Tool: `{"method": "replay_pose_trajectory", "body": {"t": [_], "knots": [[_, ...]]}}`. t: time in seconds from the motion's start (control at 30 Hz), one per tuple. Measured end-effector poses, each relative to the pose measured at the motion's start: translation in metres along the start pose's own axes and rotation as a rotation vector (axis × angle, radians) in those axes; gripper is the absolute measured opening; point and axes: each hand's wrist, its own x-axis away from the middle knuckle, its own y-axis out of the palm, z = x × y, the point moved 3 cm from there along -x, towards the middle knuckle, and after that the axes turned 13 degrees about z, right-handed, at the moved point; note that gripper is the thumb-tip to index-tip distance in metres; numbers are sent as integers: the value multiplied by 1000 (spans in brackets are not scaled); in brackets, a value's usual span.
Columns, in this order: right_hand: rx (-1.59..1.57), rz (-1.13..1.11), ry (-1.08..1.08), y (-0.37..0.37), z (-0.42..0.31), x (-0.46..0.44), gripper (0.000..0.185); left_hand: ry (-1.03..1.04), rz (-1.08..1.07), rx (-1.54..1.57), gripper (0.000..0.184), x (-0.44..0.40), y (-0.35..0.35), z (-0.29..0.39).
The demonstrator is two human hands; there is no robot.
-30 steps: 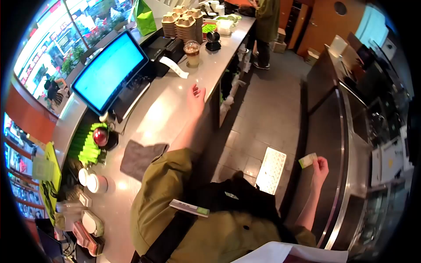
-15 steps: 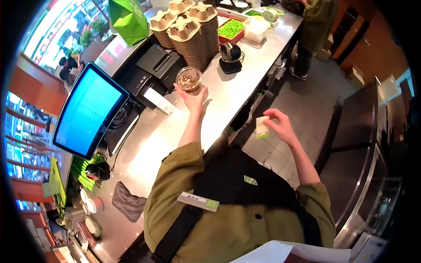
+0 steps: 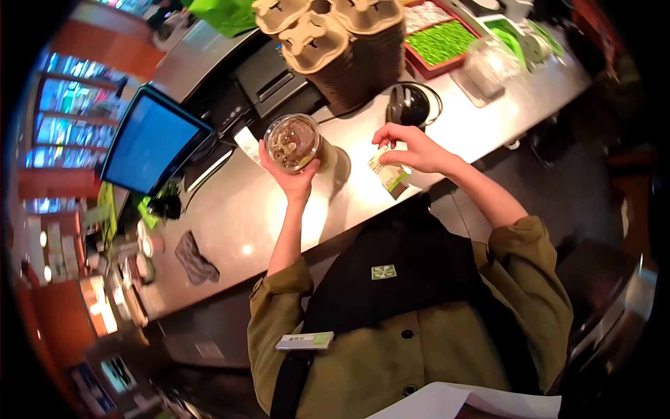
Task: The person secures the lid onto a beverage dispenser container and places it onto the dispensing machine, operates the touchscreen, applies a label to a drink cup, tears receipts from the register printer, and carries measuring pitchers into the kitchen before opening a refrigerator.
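My left hand [image 3: 293,180] is wrapped round a clear lidded cup [image 3: 293,143] with a brown drink and ice, above the metal counter [image 3: 244,241]. To its right, my right hand [image 3: 413,150] pinches a small white and green printed label [image 3: 389,173] between thumb and fingers, over the counter. The cup and the label are apart. A white paper strip [image 3: 248,145] hangs from the black printer [image 3: 269,80], just left of the cup.
Stacked cardboard cup carriers [image 3: 349,49] stand behind the cup. A black scanner [image 3: 407,106], a red tray of green pieces [image 3: 441,47] and a clear container [image 3: 488,70] lie to the right. The monitor [image 3: 153,143] and a grey cloth [image 3: 195,260] are on the left.
My left hand has reached forward and closed round the cup. The label in my right hand has come up from the right side to over the counter. The view has turned towards the counter.
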Motion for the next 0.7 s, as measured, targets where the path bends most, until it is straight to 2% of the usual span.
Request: {"method": "replay_pose_trajectory", "body": {"t": [0.13,0.3,0.47,0.6,0.7], "knots": [[-63,-191,-254,-11,-45,-53,29,19,34,128,117,-4,9,64],[-222,-372,-515,-7,-88,-78,29,122,65,-23,118,-1,9,100],[-132,-331,-657,4,-97,-89,37,84,104,38,119,2,23,123],[-73,250,-755,5,-96,-81,50,98,132,91,114,3,18,126],[-165,385,-886,20,-75,-56,46,184,150,103,110,0,11,117]]}}
